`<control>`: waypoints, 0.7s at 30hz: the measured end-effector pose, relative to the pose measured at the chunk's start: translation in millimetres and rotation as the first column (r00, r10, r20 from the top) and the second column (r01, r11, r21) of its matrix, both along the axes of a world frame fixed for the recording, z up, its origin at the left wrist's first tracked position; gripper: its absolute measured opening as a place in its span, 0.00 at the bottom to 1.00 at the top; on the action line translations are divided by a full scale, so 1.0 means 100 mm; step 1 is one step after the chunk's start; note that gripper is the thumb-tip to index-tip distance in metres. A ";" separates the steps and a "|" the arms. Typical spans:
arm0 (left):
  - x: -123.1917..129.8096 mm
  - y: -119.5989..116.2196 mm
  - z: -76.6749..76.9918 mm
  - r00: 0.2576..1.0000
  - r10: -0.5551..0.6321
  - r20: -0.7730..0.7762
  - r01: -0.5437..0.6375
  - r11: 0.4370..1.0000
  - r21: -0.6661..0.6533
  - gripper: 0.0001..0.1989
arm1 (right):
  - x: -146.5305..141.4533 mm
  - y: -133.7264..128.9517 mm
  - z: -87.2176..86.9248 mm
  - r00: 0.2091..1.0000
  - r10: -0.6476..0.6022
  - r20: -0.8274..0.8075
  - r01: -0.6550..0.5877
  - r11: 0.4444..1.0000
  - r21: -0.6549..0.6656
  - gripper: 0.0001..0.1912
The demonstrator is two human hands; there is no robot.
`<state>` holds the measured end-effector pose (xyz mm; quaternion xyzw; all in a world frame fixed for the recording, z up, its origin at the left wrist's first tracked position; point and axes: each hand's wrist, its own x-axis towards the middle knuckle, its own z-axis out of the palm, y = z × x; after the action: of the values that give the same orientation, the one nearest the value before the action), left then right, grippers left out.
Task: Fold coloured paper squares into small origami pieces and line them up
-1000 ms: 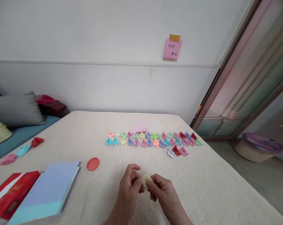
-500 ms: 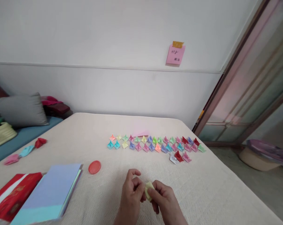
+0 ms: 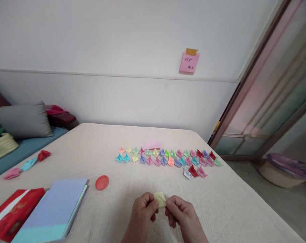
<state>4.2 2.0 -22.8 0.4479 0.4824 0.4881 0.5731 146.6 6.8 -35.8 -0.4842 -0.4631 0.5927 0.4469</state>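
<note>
White wall (image 3: pixel 92 44) rises behind the far edge of the cloth-covered tabletop (image 3: pixel 109 140), with a pink note (image 3: pixel 189 63) stuck to it by a strip of tape (image 3: pixel 192 52). Beyond the right edge stand a glazed door (image 3: pixel 266 114) and, on the floor, a tub (image 3: pixel 276 177) with a purple cover; beyond the left edge a grey pillow (image 3: pixel 23 119) leans on a blue seat (image 3: pixel 58 132). Both hands are over the near part of the tabletop, fingers curled: the left hand (image 3: pixel 143 212) pinches one side of a small yellow paper (image 3: pixel 160 199) and the right hand (image 3: pixel 182 212) pinches the other, so it spans the gap between them. Two rows of many-coloured folded papers (image 3: pixel 170 162) run across the tabletop to near its right edge, standing between the hands and a pink sheet (image 3: pixel 153 145) towards the far edge. Three more, white (image 3: pixel 187 173), red (image 3: pixel 193 170) and pink (image 3: pixel 201 171), sit just in front of the rows, between them and the right hand. Left of the hands lies a red disc (image 3: pixel 102 182), then a paper stack (image 3: pixel 56 202) with a red packet (image 3: pixel 17 209) beside it. Near the left edge, red, blue and pink pieces (image 3: pixel 28 164) form a slanting line.
</note>
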 end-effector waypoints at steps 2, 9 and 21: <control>-0.01 0.02 -0.04 1.000 -0.004 0.001 0.004 1.000 -0.008 0.14 | 0.01 0.01 0.00 1.000 0.016 0.025 -0.016 1.000 -0.009 0.21; 0.05 0.01 -0.12 1.000 0.012 -0.023 -0.011 1.000 0.027 0.14 | -0.12 -0.04 -0.01 0.986 -0.124 0.109 0.121 0.992 0.036 0.21; 0.00 -0.03 -0.05 0.859 -0.055 0.509 0.169 0.969 -0.180 0.11 | 0.07 -0.03 0.11 0.992 -0.065 0.111 0.031 0.957 0.287 0.13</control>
<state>3.8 -1.4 -28.3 0.2679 0.3410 0.4972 0.7515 153.4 3.6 -25.0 -0.4604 -0.5574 0.4789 0.4980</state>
